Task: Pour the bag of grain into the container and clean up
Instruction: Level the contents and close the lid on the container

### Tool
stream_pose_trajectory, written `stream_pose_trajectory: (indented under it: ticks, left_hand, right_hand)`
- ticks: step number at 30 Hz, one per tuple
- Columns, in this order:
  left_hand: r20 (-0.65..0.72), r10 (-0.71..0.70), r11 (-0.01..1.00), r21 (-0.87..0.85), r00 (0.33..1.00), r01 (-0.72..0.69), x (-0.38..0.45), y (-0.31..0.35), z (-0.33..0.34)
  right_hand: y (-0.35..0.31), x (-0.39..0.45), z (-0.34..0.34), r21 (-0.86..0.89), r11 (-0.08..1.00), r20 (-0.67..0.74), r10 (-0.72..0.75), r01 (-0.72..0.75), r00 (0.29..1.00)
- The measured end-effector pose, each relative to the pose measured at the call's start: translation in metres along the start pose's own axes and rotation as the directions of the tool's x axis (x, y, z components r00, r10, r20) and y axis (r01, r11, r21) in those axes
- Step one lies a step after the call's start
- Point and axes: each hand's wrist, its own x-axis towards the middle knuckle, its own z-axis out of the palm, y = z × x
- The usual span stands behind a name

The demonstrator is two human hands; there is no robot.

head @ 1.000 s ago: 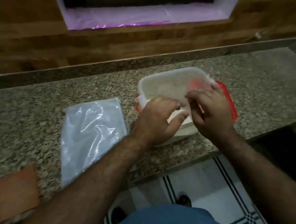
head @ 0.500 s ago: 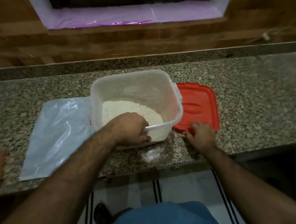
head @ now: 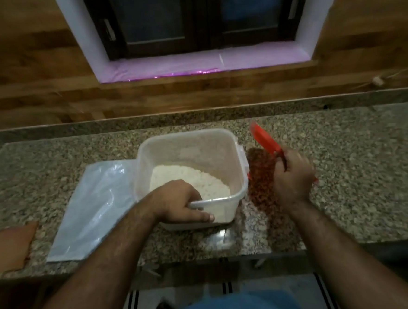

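Observation:
A clear square plastic container (head: 221, 138) stands on the granite counter (head: 356, 167), holding white grain (head: 188, 179). My left hand (head: 177, 203) grips its near rim, fingers inside and thumb along the outer wall. An empty clear plastic bag (head: 90, 205) lies flat to the left of the container, partly tucked behind it. My right hand (head: 292, 177) holds the red lid (head: 264, 139) lifted off the counter and tilted on edge, to the right of the container. A red glow falls on the counter under the lid.
A little spilled white grain (head: 218, 240) lies on the counter just in front of the container. A brown flat piece (head: 9, 247) sits at the counter's left front edge. Behind the counter rise a wooden wall and a window sill (head: 191, 63).
My right hand has picked the red lid up from the counter and tilted it on edge. My left hand has kept its grip on the container's near rim.

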Motion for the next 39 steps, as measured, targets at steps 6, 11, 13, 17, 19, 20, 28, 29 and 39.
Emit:
stream_pose_trajectory:
  ticks: [6, 11, 13, 17, 19, 20, 28, 29, 39]
  left_hand:
    - [-0.513, -0.111, 0.841, -0.504, 0.851, -0.194, -0.006, -0.011, -0.001]
    - [-0.623, -0.571, 0.522, -0.778, 0.534, -0.350, 0.000, -0.026, -0.037]
    - [-0.573, -0.633, 0.372, -0.815, 0.521, -0.445, -0.003, -0.037, -0.054]
    - [-0.501, -0.619, 0.154, -0.833, 0.605, -0.531, -0.015, -0.052, -0.064]
    - [-0.498, -0.624, 0.229, -0.854, 0.603, -0.467, -0.022, -0.056, -0.053]
    - [-0.489, -0.615, 0.270, -0.867, 0.619, -0.418, -0.025, -0.057, -0.046]
    - [-0.188, -0.737, 0.330, -0.938, 0.649, 0.103, -0.027, -0.058, -0.002]
    - [-0.168, -0.737, 0.344, -0.927, 0.654, 0.150, -0.025, -0.062, 0.003]
    - [0.044, -0.589, -0.004, -0.999, 0.807, 0.051, -0.026, -0.072, -0.004]
  right_hand:
    - [-0.090, 0.030, -0.041, 0.220, 0.924, -0.196, -0.273, 0.314, 0.942]
    - [-0.163, 0.042, -0.071, 0.547, 0.792, -0.268, -0.142, 0.271, 0.953]
    - [-0.174, 0.050, -0.065, 0.695, 0.718, -0.106, 0.091, 0.008, 0.990]
    - [-0.160, 0.062, -0.029, 0.673, 0.502, 0.419, 0.347, -0.543, 0.839]
    - [-0.145, 0.056, -0.012, 0.555, 0.567, 0.511, 0.345, -0.609, 0.787]
    - [-0.139, 0.050, -0.006, 0.474, 0.639, 0.533, 0.338, -0.605, 0.775]
    - [-0.117, 0.014, 0.012, 0.016, 0.861, 0.605, 0.396, -0.509, 0.690]
    - [-0.117, 0.011, 0.012, -0.016, 0.875, 0.611, 0.392, -0.484, 0.688]
    - [-0.107, 0.027, 0.008, 0.135, 0.471, 0.893, 0.324, -0.872, 0.313]
